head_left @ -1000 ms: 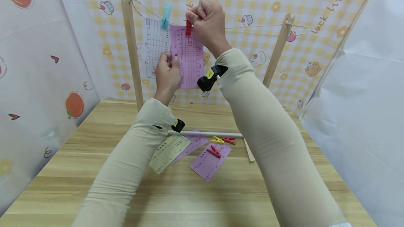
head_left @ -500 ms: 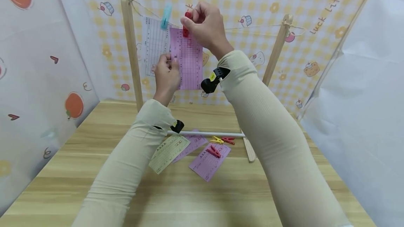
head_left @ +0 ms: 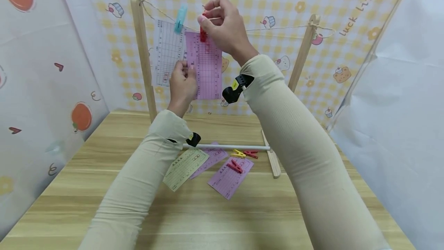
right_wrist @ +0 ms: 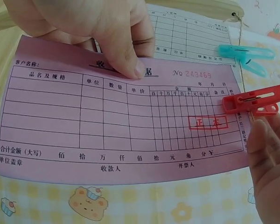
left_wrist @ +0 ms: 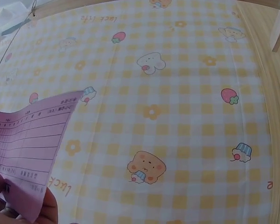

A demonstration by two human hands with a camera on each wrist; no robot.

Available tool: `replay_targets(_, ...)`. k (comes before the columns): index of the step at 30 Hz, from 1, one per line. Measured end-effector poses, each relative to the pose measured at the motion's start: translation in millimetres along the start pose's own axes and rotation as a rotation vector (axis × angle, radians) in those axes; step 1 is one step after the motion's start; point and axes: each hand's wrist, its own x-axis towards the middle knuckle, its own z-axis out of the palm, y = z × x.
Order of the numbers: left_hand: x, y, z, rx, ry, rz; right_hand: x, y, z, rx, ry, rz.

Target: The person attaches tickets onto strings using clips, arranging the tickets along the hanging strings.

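A pink receipt slip hangs at the string, a red clothespin clipped on its top edge. My left hand pinches its left side between thumb and fingers; the left wrist view shows this hand at the slip's corner. Around the red clothespin my right hand has loose, parted fingers, and in the right wrist view its fingertips lie just beside the clip. Partly behind the pink slip, a white receipt slip hangs from a light blue clothespin.
Wooden posts hold the string at both ends. On the table lie a green slip, a pink slip with a red clothespin on it, another pink slip, and a yellow clothespin beside a red one. A white rod runs behind them.
My right fingers have loosened from the red clothespin and spread apart. The clothespin and pink slip have shifted slightly left and down. My left hand keeps its hold.
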Motion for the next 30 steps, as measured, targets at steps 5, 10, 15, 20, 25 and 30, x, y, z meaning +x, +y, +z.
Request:
replay_targets(5, -0.1, -0.5, 0.3, 0.004, -0.006, -0.005, -3, -2, -4, 0.018, -0.016, 0.015)
replay_targets(10, -2.3, -0.1, 1.3, -0.005, -0.009, -0.004, -8, -2, -9, 0.049, -0.029, 0.028)
replay_targets(15, -3.1, -0.5, 1.2, -0.005, -0.006, -0.004, -15, 1, -16, 0.080, -0.037, 0.003)
replay_targets(20, -3.2, -0.9, 1.7, -0.009, -0.002, -0.015, -22, 5, -21, 0.151, -0.027, -0.030)
replay_targets(25, -4.4, -1.6, 1.9, 0.005, -0.012, -0.007, -30, 10, -26, 0.244, 0.007, -0.051)
replay_targets(30, -6.5, -4.8, -0.2, -0.003, -0.034, -0.002, -38, 15, -29, 0.327, -0.007, -0.051)
